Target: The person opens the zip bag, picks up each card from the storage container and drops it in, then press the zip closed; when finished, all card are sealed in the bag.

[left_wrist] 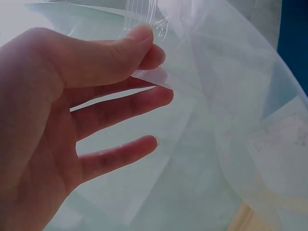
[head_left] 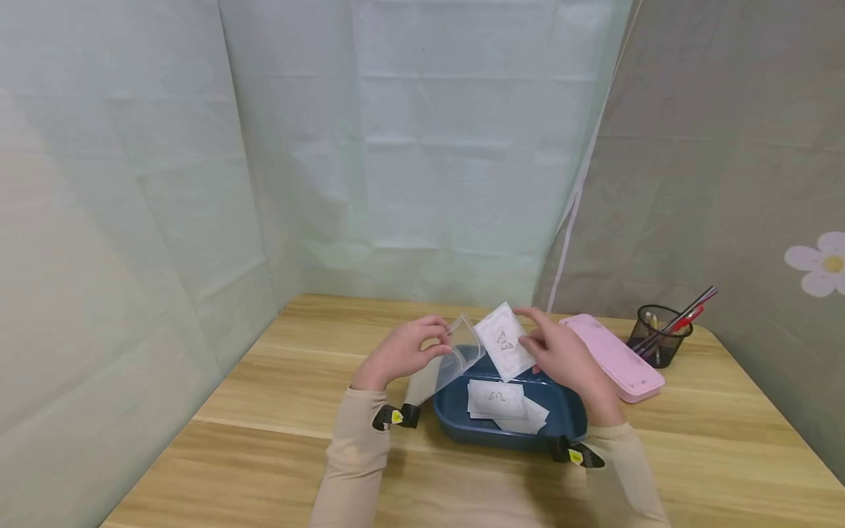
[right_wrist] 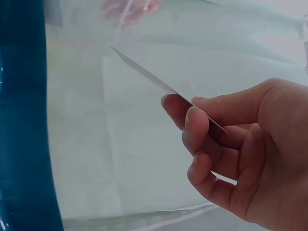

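Observation:
My left hand (head_left: 405, 353) pinches the edge of a clear plastic bag (left_wrist: 192, 115) between thumb and index finger, its other fingers spread apart. The bag's mouth gapes toward the right. In my right hand (head_left: 564, 352), thumb and fingers grip a flat white card (head_left: 499, 343) printed with a butterfly. Seen edge-on in the right wrist view, the card (right_wrist: 149, 79) looks thin. Both hands are over a dark blue tray (head_left: 485, 438). Several similar white cards (head_left: 496, 400) lie in it, overlapping, the top one with a butterfly.
Right of the tray lies a pink pencil case (head_left: 617, 359). Beyond it a black mesh pen cup (head_left: 662, 352) holds pens and a red item. The wooden table (head_left: 277, 411) reaches back to hanging pale curtains (head_left: 422, 161).

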`<act>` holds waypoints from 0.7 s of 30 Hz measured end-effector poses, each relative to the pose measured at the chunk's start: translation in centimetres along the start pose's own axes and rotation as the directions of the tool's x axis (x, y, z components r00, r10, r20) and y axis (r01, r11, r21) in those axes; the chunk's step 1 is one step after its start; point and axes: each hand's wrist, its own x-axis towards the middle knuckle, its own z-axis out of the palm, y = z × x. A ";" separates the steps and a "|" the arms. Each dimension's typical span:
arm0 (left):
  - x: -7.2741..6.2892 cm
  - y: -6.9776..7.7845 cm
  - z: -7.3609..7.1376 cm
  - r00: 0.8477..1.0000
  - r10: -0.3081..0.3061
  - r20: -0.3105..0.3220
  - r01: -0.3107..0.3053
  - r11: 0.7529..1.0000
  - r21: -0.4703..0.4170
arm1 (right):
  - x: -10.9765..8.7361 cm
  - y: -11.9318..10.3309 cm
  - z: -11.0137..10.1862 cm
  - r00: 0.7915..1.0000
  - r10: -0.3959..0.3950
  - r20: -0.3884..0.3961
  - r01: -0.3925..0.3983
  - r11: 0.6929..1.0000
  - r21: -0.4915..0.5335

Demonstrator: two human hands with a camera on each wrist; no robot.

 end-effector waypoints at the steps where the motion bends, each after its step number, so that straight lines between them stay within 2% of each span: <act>1: 0.0 0.0 -0.1 1.000 -0.003 0.001 0.003 1.000 0.000 | -0.1 -0.1 -0.2 1.000 0.000 -0.018 0.000 1.000 -0.004; 6: 0.2 0.0 -0.2 1.000 0.001 0.014 -0.001 1.000 0.007 | -0.5 -0.5 -1.2 0.996 0.034 -0.076 -0.034 0.999 0.009; 12: 0.3 0.2 0.1 1.000 0.007 0.014 -0.007 1.000 0.013 | -0.8 -0.4 -1.7 0.993 0.086 -0.086 -0.084 0.996 0.027; 21: 0.1 0.7 -0.1 1.000 0.021 0.006 -0.022 1.000 0.018 | -0.7 -0.7 -1.3 0.998 0.044 -0.042 -0.039 0.993 0.113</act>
